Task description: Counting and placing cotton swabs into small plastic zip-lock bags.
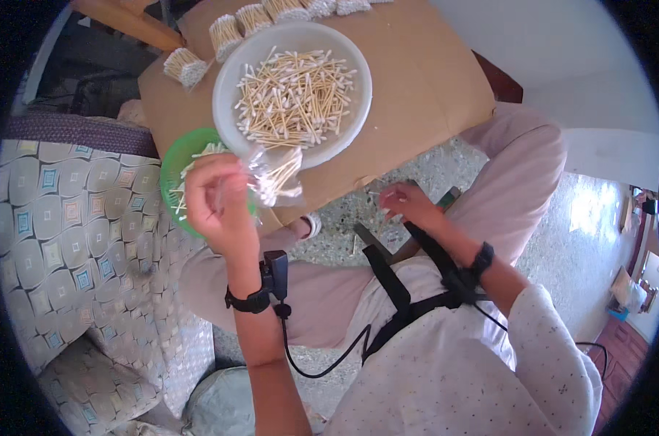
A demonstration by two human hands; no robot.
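Left hand [217, 200]: raised over the green bowl [171, 168]; fingers closed in a pinch on the small clear bag [275, 174], which hangs to the right of the palm.
Right hand [408, 203]: low, near our lap, over the speckled floor; fingers curled, but we cannot tell whether they grip anything; the spot is too small and blurred.
Bag position: in the air, just in front of the near rim of the white bowl [231, 73], between that bowl and the green bowl; touching nothing but our fingers, as far as we can see.
Bag appearance: thin, transparent, crinkled film with bright glare; inside, a loose bunch of cotton swabs with pale wooden stems and white tips, lying roughly parallel and slanting.
White bowl: wide, shallow, holding a loose heap of cotton swabs [294, 94]; standing on a sheet of brown cardboard [424, 80].
Green bowl: partly hidden by our left hand; a few swabs show inside.
Packed bundles [226, 33]: a row of them along the far edge of the cardboard.
Handling note (our judgement): we hold the film near its mouth, keep the stems aligned and the bag over a bowl, so that a slipped swab falls back in; the film looks slick, so a firm pinch, not a crush.
Risk (our judgement): tilting the mouth downward could spill swabs onto the floor.
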